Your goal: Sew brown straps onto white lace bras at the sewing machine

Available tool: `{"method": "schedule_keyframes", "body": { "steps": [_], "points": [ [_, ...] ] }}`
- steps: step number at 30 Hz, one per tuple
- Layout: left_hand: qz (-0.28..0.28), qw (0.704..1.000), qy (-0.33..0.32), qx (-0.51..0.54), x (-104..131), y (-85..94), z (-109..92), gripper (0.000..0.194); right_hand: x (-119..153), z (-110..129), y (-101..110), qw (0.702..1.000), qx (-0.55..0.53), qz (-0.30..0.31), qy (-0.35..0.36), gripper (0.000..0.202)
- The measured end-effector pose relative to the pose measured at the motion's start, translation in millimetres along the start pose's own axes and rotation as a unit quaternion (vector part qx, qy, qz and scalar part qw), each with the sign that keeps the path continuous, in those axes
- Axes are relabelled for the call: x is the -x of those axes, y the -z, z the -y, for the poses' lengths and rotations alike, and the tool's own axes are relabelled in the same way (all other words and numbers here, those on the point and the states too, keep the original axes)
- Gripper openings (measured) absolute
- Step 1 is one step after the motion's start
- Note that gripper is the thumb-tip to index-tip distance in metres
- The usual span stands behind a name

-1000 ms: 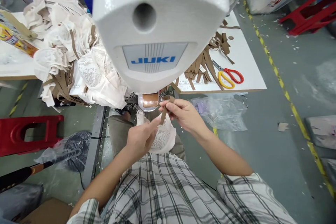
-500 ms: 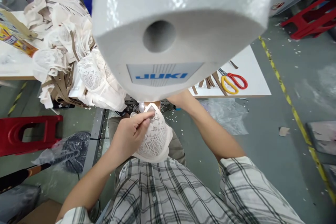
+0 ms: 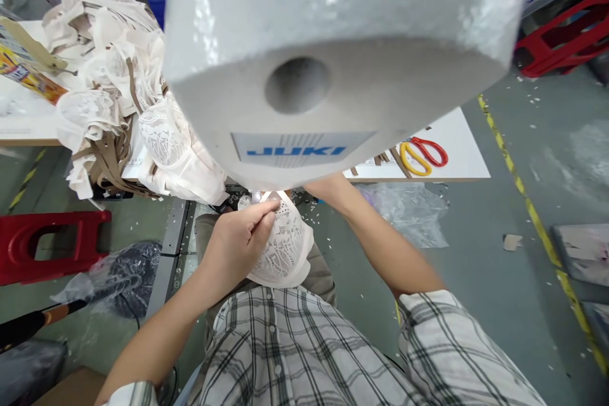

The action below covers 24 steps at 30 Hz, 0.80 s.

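Observation:
A white lace bra cup (image 3: 285, 242) hangs below the sewing machine head (image 3: 304, 85), its pointed strap end up at the machine's lower edge. My left hand (image 3: 245, 233) is closed on the cup's left side, thumb and forefinger pressed together near the pointed end. From the right, my right hand (image 3: 328, 188) reaches in under the machine head. Its fingers are hidden there, so what they hold or touch does not show. The needle area is also covered by the head.
Left of the machine lies a heap of white lace bras (image 3: 114, 57) with brown straps (image 3: 111, 155). Scissors (image 3: 422, 156) with red and yellow handles rest among brown strips on the white table (image 3: 457, 139). A red stool (image 3: 52, 244) stands at left.
The machine head sits slightly lower and larger in view, covering more of the table. The cup's pointed end lies closer under the machine's edge. My left hand keeps its grip.

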<state>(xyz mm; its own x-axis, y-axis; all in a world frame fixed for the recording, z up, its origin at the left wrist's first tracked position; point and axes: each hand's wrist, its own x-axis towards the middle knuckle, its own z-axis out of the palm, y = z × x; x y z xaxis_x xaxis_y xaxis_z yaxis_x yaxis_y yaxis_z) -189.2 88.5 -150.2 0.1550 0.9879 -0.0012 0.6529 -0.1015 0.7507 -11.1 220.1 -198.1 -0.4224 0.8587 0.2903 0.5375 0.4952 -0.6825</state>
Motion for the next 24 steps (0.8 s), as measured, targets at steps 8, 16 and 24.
{"method": "schedule_keyframes", "body": {
  "steps": [8,16,24],
  "points": [
    [0.004,0.999,0.034,0.020,-4.2,1.1,-1.4,0.036,-0.3,1.1,2.3,0.999,-0.030,0.012,-0.020,0.023],
    [0.001,0.999,0.034,0.020,-8.3,1.1,-1.0,0.033,-3.3,7.1,6.5,0.999,-0.030,0.013,0.004,0.025],
    [0.005,0.999,0.041,0.013,-8.0,1.6,-2.6,0.035,-1.9,3.9,4.7,1.000,-0.018,-0.005,0.015,0.027]
  ]
}}
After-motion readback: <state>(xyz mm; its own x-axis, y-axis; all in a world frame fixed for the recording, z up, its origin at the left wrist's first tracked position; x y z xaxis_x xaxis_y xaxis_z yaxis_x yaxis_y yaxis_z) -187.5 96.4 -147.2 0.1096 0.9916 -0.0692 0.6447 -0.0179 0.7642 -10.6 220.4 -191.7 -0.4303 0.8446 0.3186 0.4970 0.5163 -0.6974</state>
